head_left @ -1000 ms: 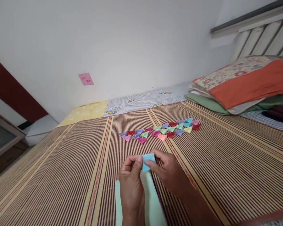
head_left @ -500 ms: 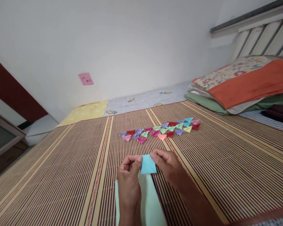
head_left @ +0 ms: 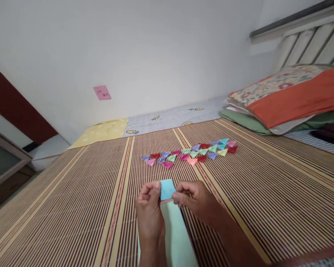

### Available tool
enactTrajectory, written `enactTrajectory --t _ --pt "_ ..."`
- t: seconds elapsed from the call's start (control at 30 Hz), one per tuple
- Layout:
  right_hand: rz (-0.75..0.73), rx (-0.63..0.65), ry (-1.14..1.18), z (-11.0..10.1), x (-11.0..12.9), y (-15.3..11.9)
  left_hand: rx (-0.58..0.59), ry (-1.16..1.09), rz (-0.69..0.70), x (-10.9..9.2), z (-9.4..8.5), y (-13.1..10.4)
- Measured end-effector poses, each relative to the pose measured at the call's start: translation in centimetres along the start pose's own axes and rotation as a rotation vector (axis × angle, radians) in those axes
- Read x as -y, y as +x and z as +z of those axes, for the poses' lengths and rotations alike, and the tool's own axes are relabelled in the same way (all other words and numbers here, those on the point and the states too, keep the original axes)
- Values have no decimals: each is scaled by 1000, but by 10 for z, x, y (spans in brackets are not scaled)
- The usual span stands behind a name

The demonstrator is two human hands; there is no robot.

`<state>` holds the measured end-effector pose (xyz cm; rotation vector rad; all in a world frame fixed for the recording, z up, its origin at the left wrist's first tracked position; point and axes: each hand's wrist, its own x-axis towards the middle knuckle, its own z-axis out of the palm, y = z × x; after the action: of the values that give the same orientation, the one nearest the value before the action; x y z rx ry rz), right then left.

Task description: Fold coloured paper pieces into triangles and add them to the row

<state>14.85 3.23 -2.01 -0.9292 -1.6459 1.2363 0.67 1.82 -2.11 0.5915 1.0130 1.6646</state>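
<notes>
Moves right hand [head_left: 193, 199] down to pinch small, square blue paper [head_left: 166, 189] at bottom right corner; pinches left edge between thumb and finger of left hand [head_left: 150, 211], likely to keep it flat, above pale green sheet [head_left: 174, 230].

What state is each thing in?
Blue paper: square, raised, pinched.
Left hand: pinching its left edge.
Right hand: fingers at its lower right corner.
Small papers: folded, in rows.
Green sheet: partly hidden.
Mat: spread out.
Note: on the wall.
</notes>
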Motion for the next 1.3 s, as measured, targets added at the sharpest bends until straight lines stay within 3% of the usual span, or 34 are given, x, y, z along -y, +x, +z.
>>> enactTrajectory --t 0.2,0.37,0.5,0.63,0.73,0.9,1.0,1.3 --pt "-76 -77 -142 2 4 -4 15 -104 -87 -1 1 2" --pt "-100 -73 -172 5 2 -2 -104 110 68 0 -1 0" --pt "-56 -169 -91 7 -2 2 17 319 130 0 -3 -2" --pt "-18 -132 75 9 -7 4 129 206 52 4 -3 1" --pt "0 -184 151 12 -9 4 119 173 9 5 -1 1" --pt "-1 -339 232 16 -8 7 135 362 95 1 3 -5" --pt "-48 -347 144 15 -9 9 80 385 139 0 4 -7" --pt "-131 -362 56 9 -4 7 152 383 127 -2 3 -6"
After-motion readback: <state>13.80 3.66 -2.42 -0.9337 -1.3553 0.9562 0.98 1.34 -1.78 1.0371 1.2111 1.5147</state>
